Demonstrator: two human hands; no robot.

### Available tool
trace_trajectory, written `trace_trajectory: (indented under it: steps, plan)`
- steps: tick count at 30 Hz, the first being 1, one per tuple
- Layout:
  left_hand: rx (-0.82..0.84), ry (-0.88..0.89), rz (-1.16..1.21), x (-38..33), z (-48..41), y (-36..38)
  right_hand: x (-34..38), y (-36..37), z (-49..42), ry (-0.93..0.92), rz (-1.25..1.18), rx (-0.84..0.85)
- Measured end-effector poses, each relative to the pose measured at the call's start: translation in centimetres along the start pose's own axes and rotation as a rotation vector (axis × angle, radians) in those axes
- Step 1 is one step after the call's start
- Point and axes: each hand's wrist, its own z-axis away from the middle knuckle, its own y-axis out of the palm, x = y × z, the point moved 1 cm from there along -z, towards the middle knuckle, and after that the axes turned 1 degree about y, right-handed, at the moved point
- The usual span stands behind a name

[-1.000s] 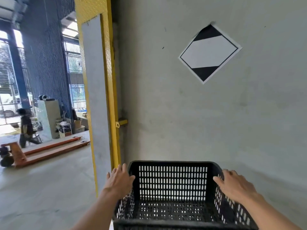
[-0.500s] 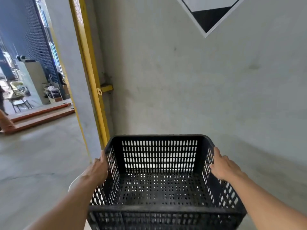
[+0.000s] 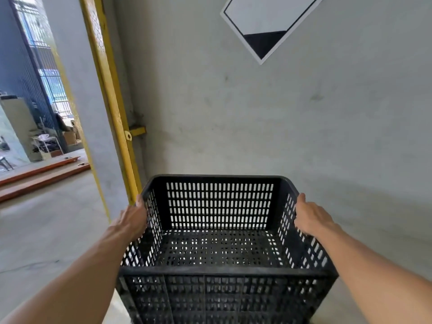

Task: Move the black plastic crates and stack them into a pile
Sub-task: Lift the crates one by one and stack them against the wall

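Observation:
A black plastic crate with slotted walls and a perforated floor fills the lower middle of the head view, its open top facing me. My left hand grips the outside of its left wall near the rim. My right hand grips the right wall the same way. The crate is empty. Below its near rim, more black slotted wall shows, but I cannot tell whether that is another crate underneath.
A grey concrete wall stands close behind the crate, with a black-and-white diamond sign high up. A yellow door frame stands to the left, opening onto a concrete floor and orange pallet-truck forks.
The view has tilted down and the crate now sits lower and nearer, more of its floor and near wall showing. Both hands slid from its far corners onto its side walls.

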Motion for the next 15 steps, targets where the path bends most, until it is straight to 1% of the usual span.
trace_trajectory:
  steps: [2, 6, 15]
  plan:
    - [-0.037, 0.046, -0.013, -0.3, 2.3, -1.2, -0.4, -1.2, 3.0, 0.021, 0.003, -0.03]
    - [-0.048, 0.128, 0.037, 0.6, 6.9, -3.2, -1.4, -3.1, 10.5, 0.075, -0.029, -0.089]
    - [-0.069, 0.282, -0.105, 2.1, 18.6, -6.3, -5.3, -5.5, 29.6, 0.221, -0.028, -0.168]
